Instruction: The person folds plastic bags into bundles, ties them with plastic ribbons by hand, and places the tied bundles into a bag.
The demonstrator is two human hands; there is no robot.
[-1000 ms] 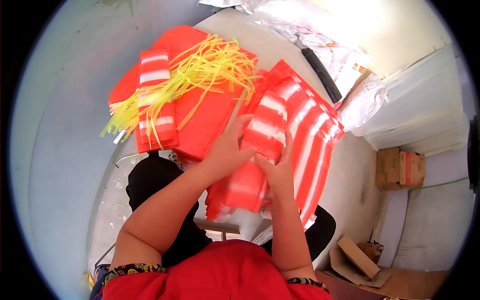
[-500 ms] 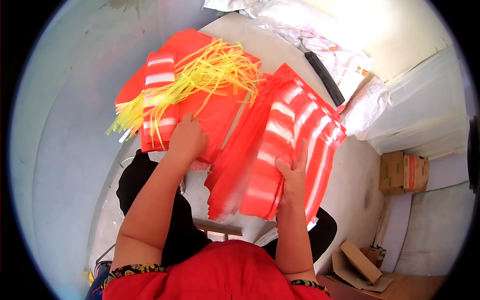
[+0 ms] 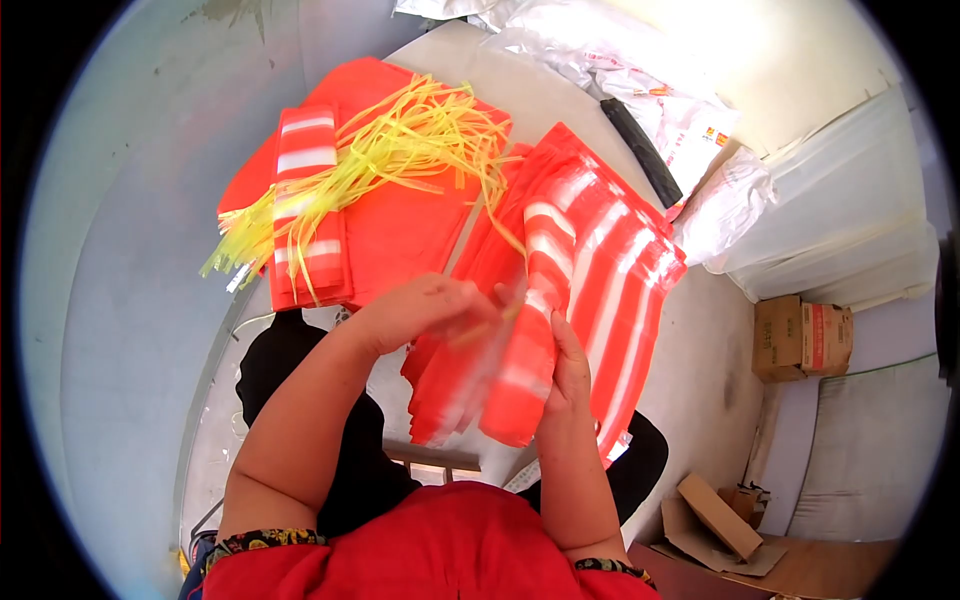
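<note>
My right hand (image 3: 565,370) grips the lower right side of a folded bundle of orange-red plastic bags with white stripes (image 3: 528,375). Close to the bundle's left side is my left hand (image 3: 455,305), its fingers smeared by motion. I cannot make out whether it holds anything. A yellow plastic strip (image 3: 508,222) reaches from the pile of yellow strips (image 3: 400,140) down to the bundle's upper left edge. Spread striped bags (image 3: 625,290) lie to the right of the bundle. Beneath the yellow pile are a narrow folded striped bundle (image 3: 308,160) and flat orange-red bags (image 3: 400,235).
The bags lie on a pale tabletop (image 3: 455,50). A black bar (image 3: 640,150) lies near its far right edge, beside white plastic sacks (image 3: 690,120). Cardboard boxes (image 3: 778,335) stand at the right, and opened cardboard (image 3: 715,525) lies lower right.
My left hand has moved right from the flat bags to the striped bundle. The bundle is folded narrower now, and a yellow strip reaches over to it.
</note>
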